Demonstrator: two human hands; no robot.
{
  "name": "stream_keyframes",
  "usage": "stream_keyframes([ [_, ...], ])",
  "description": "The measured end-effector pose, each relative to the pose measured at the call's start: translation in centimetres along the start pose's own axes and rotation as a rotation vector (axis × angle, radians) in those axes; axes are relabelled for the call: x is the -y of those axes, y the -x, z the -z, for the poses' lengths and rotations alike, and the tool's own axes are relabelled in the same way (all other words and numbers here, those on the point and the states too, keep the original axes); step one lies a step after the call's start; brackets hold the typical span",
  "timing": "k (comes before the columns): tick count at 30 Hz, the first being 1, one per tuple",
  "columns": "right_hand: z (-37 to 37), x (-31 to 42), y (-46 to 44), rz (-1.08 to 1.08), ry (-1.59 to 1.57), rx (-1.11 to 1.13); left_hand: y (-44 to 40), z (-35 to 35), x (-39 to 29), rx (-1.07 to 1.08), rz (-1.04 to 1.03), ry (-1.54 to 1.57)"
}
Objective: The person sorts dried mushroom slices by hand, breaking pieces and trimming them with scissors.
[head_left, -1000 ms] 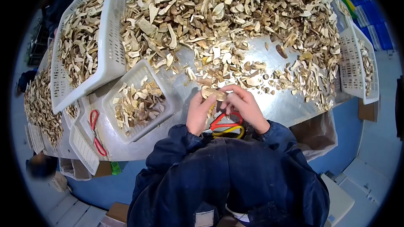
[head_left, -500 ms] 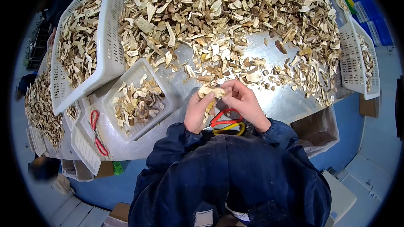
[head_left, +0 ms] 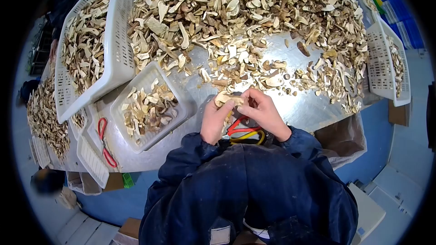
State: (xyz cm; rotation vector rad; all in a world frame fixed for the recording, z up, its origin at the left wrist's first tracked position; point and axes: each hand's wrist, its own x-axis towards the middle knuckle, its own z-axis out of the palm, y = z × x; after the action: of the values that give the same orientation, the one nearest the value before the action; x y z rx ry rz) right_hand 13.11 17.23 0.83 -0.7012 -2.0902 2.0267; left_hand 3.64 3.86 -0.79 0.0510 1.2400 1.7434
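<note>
Close to the table's front edge, my left hand (head_left: 214, 121) is closed on a pale dried mushroom slice (head_left: 225, 97), thumb pressed against it. My right hand (head_left: 267, 114) pinches the right end of the same slice with thumb and fingertips. Below and between the hands lie red handles (head_left: 240, 130) and yellow handles (head_left: 252, 139), seemingly of scissors, whose blades are mostly hidden. To the left stands a white plastic tray (head_left: 182, 119) of mushroom pieces. A large heap of dried mushroom slices (head_left: 254, 13) spreads over the metal table beyond my hands.
A tall white basket (head_left: 119, 41) full of slices stands at the left. Red-handled scissors (head_left: 103, 143) lie near a small white tray (head_left: 92, 161). At the right is another white basket (head_left: 381, 63). A lined box (head_left: 343, 143) sits below the table edge.
The slice has turned slightly in my fingers, and my right hand's grip has shifted a little. My left thumb has moved up along the slice. The trays and baskets look unmoved.
</note>
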Motion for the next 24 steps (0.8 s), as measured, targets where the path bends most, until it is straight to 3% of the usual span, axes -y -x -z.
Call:
stream_keyframes([
  [8,0.4,-0.2,0.2,0.111,0.069,0.122,0.6,-0.3,-0.4,0.073,0.137,0.144],
  [17,0.9,-0.2,-0.1,-0.175,-0.179,0.296,0.5,1.0,0.3,0.128,0.253,0.198],
  [24,0.3,-1.6,-0.2,-0.190,-0.271,0.322,1.2,0.8,0.2,0.070,0.282,0.267],
])
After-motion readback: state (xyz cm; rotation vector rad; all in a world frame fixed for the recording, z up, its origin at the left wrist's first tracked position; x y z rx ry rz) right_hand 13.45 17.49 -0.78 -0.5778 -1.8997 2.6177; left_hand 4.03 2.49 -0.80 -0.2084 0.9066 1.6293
